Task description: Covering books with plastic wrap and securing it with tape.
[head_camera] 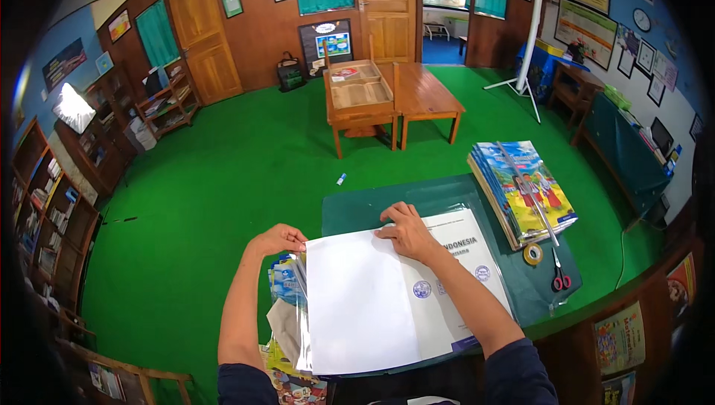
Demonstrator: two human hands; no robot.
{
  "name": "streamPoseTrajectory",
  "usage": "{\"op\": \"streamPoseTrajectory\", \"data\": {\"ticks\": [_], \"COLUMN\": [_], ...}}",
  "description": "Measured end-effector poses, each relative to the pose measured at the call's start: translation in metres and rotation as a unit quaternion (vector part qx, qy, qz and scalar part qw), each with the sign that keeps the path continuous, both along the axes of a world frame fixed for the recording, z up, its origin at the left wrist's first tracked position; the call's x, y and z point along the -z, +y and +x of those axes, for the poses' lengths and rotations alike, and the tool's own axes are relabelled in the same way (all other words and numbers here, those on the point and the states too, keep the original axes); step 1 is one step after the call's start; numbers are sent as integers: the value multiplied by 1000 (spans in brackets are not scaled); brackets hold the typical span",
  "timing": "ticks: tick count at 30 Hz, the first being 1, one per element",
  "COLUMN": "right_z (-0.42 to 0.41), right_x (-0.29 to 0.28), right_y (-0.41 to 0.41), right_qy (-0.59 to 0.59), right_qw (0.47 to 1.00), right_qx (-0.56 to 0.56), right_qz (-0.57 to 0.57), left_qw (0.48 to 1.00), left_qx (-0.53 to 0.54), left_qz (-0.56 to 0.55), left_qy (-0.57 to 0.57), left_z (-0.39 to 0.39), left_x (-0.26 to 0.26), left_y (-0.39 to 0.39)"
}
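Note:
An open book lies before me, its blank white inside cover (357,304) on the left and a printed title page (463,276) with purple stamps on the right. Clear plastic film (303,321) shows along the cover's left edge. My left hand (281,239) pinches the cover's top left corner. My right hand (410,232) bends over the top edge near the fold, one fingertip touching the white sheet; whether film is between its fingers is unclear. Right of the book are a roll of tape (533,254) and scissors (560,276) with red and black handles.
A stack of textbooks (525,187) stands at the table's right with a clear plastic strip across it. More books (285,282) lie under my left forearm. The green-covered table (357,209) borders a green floor. Wooden tables (427,95) stand farther off.

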State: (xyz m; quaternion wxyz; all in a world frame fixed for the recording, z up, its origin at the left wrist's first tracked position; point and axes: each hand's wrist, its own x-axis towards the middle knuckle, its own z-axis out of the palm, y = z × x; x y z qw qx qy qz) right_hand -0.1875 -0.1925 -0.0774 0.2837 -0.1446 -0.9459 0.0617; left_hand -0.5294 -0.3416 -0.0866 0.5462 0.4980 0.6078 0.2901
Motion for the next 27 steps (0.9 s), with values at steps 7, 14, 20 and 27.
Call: {"op": "streamPoseTrajectory", "data": {"ticks": [7, 14, 20, 27], "right_z": [0, 0, 0, -1], "right_x": [0, 2, -2, 6], "right_y": [0, 0, -2, 1], "right_qy": [15, 32, 33, 66], "right_qw": [1000, 999, 999, 997], "right_qx": [0, -6, -20, -24], "right_qz": [-2, 15, 4, 21], "left_qw": [999, 906, 797, 807], "left_qx": [-39, -51, -24, -23], "left_qz": [-23, 136, 328, 291], "left_qy": [-12, 398, 506, 513], "left_z": [4, 73, 169, 188], "left_x": [-9, -48, -16, 16], "left_y": [-4, 4, 11, 8]}}
